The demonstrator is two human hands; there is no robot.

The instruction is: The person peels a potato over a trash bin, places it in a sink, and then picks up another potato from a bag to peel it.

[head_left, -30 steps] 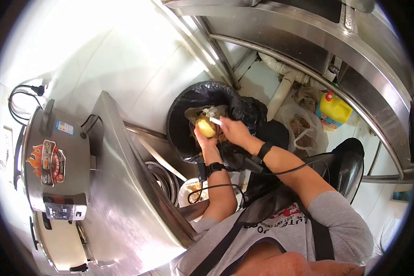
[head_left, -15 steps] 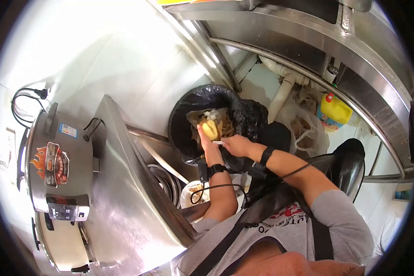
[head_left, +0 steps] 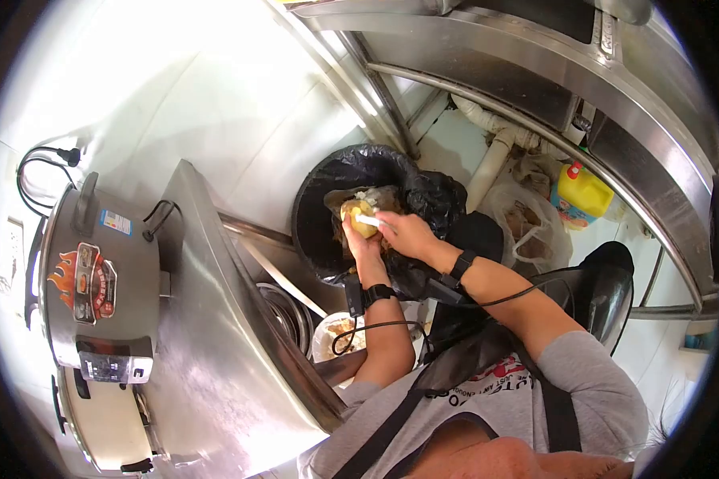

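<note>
Over a bin lined with a black bag (head_left: 435, 203), my left hand (head_left: 362, 243) is wrapped round a yellow potato-like piece (head_left: 365, 226). My right hand (head_left: 407, 235) is closed on a white-handled tool (head_left: 367, 219), which lies against the yellow piece's upper face; its working end is too small to make out. Beneath the hands, the bin holds brownish scraps and some whitish bits (head_left: 375, 197).
On the left, a grey cooker (head_left: 104, 295) stands beside a steel table (head_left: 216, 351). A bowl of scraps (head_left: 327, 339) is below the hands. At the right are a plastic bag (head_left: 527, 227), a yellow bottle (head_left: 583, 191) and a white pipe (head_left: 491, 164).
My right hand has moved slightly up, bringing the white tool from the lower edge of the yellow piece onto its face. My left hand still holds the piece, now turned a little.
</note>
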